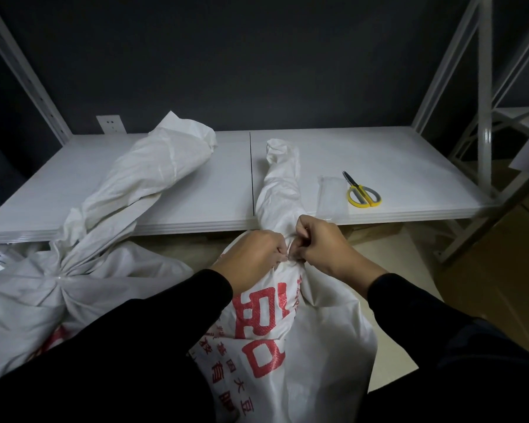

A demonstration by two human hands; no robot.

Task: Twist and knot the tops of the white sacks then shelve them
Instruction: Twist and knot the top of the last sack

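Nearest you, the sack (pixel 306 346) with red printed characters stands between your black sleeves, its body bunched up toward the neck. Your left hand (pixel 251 254) and right hand (pixel 321 242) sit close together there, knuckles almost meeting, and both have fingers curled in and pinching the gathered cloth at the neck. Beyond your hands, the twisted top (pixel 280 184) of this sack runs away from you and lies over the near edge of the white shelf (pixel 409 160).

On your left, a second sack (pixel 28 303) is cinched at its neck; its loose top (pixel 153 166) also rests on the shelf, angled to the far right.

To the right of the twisted top, a clear packet (pixel 330 196) lies flat on the shelf, with yellow-handled scissors (pixel 362 192) just beside it, blades pointing away. A wall socket (pixel 111 124) shows on the dark wall at the far left.
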